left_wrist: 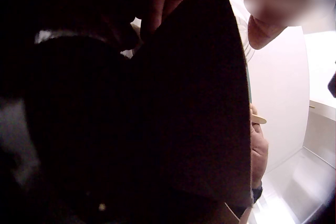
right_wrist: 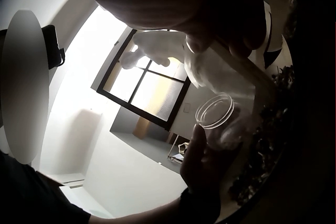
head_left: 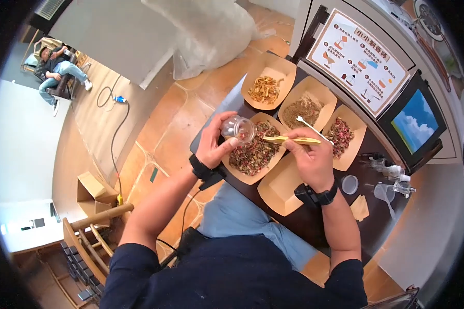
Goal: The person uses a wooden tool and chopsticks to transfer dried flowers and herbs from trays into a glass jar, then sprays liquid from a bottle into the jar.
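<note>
Clear jar [head_left: 237, 129]: held in your left hand [head_left: 211, 146], mouth turned right.
Yellowish utensil [head_left: 276, 139]: pinched in your right hand [head_left: 313, 157]; keep it level above the petal mixture [head_left: 252, 158].

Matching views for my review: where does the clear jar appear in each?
Head: jar just above centre, in the left hand.
Left wrist: uncertain; faint curved lines at upper right may be its rim.
Right wrist: jar right of centre, slightly low.
Shared landmark: the left hand, visible in all three.

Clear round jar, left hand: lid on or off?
Off. The clear round jar in the left hand shows an uncovered mouth in the head and right wrist views.
</note>
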`<state>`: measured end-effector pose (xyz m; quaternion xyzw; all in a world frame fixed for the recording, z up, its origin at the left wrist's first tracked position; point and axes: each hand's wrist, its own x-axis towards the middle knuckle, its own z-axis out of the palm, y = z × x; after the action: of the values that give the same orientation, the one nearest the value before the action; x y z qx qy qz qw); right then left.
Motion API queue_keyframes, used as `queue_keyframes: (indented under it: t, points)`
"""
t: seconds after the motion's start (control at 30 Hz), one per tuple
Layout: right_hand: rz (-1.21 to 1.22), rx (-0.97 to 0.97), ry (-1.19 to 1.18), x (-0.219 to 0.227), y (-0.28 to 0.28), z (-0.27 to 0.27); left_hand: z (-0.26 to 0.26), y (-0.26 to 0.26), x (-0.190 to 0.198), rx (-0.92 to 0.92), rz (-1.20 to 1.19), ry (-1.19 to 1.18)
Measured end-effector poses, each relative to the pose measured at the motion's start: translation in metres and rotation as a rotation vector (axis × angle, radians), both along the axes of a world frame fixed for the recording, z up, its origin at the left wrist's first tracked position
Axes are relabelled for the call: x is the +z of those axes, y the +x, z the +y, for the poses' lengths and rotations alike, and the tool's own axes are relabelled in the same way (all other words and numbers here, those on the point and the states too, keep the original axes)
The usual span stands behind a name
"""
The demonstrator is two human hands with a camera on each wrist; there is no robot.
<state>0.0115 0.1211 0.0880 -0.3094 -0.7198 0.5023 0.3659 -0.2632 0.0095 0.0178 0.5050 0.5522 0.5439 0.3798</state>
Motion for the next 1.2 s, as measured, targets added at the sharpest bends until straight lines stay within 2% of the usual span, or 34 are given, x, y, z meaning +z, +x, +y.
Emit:
queue_keyframes:
  t: [0.07,0.2,0.37,0.47,0.57,0.77,1.0,1.1,1.2]
  points:
    - [0.103,-0.034,-0.009,-0.007,0.000,0.001,0.001,-0.001,0.001,-0.006,0.003,-0.006]
    - [0.083,-0.046,0.007,-0.010,0.008,0.010,-0.001,0.002,-0.008,-0.018,-0.087,-0.031]
    - [0.128,-0.049,-0.167,-0.014,0.009,0.012,-0.001,0.000,-0.002,-0.045,-0.117,-0.022]
    - [0.085,-0.089,-0.046,-0.009,0.012,0.014,0.001,0.002,-0.006,-0.048,-0.185,-0.019]
    - [0.102,-0.150,0.052,-0.004,0.010,0.014,0.000,0.001,-0.007,-0.044,-0.144,-0.014]
    - [0.067,-0.013,0.010,-0.004,0.007,0.008,0.000,0.003,-0.005,-0.044,-0.154,-0.012]
    - [0.100,-0.064,0.029,-0.015,0.003,0.004,0.001,0.003,-0.007,-0.032,-0.165,-0.022]
    - [0.047,-0.102,0.026,-0.001,0.009,0.008,0.001,0.000,-0.010,-0.034,-0.151,-0.010]
    - [0.099,-0.095,-0.094,-0.008,0.009,0.011,0.001,0.001,-0.009,-0.037,-0.161,-0.030]
